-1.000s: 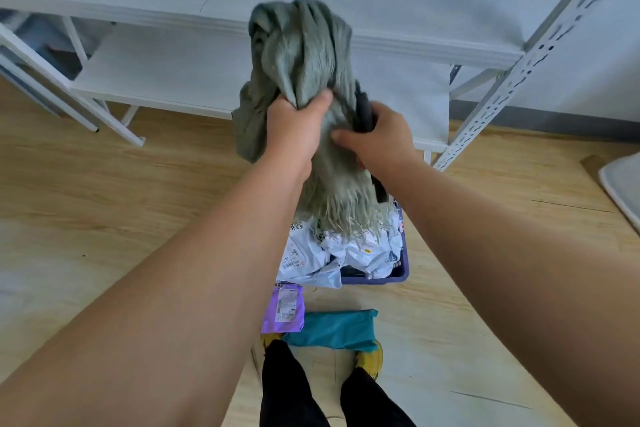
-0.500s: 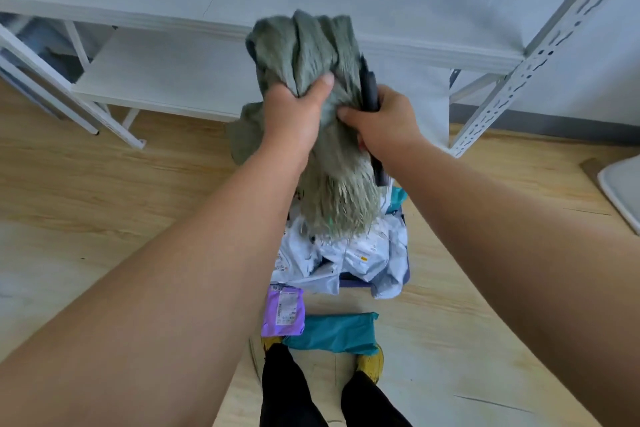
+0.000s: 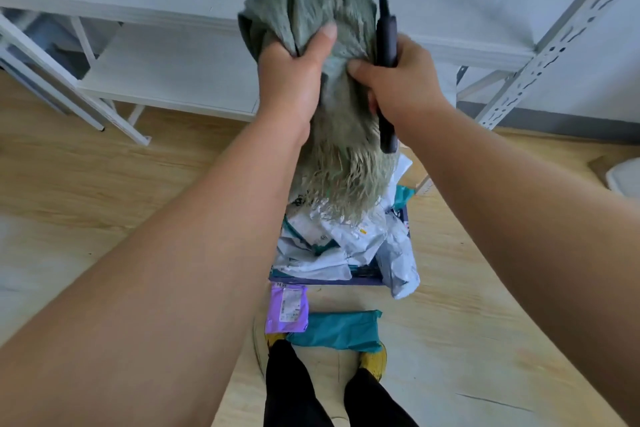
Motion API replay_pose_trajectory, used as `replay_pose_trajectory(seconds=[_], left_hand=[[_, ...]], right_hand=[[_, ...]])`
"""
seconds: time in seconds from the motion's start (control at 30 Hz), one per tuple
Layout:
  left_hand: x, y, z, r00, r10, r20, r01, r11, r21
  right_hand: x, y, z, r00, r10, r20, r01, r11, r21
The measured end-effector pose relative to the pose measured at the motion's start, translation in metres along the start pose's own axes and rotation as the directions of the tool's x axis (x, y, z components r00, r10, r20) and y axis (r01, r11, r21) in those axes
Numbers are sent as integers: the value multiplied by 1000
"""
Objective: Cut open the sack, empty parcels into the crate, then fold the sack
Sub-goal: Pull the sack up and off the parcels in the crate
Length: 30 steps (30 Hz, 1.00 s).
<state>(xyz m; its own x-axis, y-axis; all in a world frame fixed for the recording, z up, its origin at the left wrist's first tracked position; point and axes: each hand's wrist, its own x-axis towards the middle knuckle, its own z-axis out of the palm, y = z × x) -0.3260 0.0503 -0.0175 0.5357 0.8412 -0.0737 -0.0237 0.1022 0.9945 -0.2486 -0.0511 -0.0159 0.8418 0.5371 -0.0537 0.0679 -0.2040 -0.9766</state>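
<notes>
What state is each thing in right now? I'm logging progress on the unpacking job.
sack: held up, bunched, frayed cut end hanging down over the crate
left hand: gripping the sack
right hand: gripping the sack and a black cutter
crate: heaped with parcels
white parcel: drooping over the crate's rim
purple parcel: on the floor
teal parcel: on the floor

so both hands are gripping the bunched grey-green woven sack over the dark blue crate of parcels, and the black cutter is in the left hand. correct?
One thing is off: the black cutter is in the right hand, pressed against the bunched grey-green woven sack, not in the left hand. The head view shows it. The rest holds: both hands grip the sack over the dark blue crate of parcels.
</notes>
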Motion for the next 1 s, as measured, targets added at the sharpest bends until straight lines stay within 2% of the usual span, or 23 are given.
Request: replay_pose_trajectory(seconds=[0.13,0.27,0.4,0.53,0.67,0.73,0.8,0.83,0.9,1.0], left_hand=[[-5,-6,-4,999,-51,1,50,990,132],[-1,-4,-2,999,36,-21,-34,994,106],[-2,-15,-4,996,-85,-30,88,987,138],[2,-11,-1,991,-132,-28,133,990,49],[-8,-9,5,990,-109,84,118,987,-105],[-13,-7,-1,984,-87,155,90,996,-10],[-27,-17,-10,977,-105,184,61,971,231],[-37,-27,-14,971,-138,195,65,938,342],[-51,-51,-18,953,-200,228,80,892,446],[-42,-64,-11,973,-204,109,122,852,509]], right_hand=[[0,6,1,998,22,51,-15,990,-141],[1,5,-2,1000,-10,25,11,1000,-29],[-13,32,-2,996,63,61,-52,983,-178],[-23,46,0,984,119,136,-92,978,-189],[-12,40,1,988,148,47,-141,982,-124],[-2,32,-1,991,136,-14,-136,984,-115],[5,23,-3,990,139,-28,-141,989,-55],[6,19,-2,988,153,-7,-153,988,-16],[3,12,2,983,162,87,-163,987,2],[1,5,6,984,107,143,-105,994,-22]])
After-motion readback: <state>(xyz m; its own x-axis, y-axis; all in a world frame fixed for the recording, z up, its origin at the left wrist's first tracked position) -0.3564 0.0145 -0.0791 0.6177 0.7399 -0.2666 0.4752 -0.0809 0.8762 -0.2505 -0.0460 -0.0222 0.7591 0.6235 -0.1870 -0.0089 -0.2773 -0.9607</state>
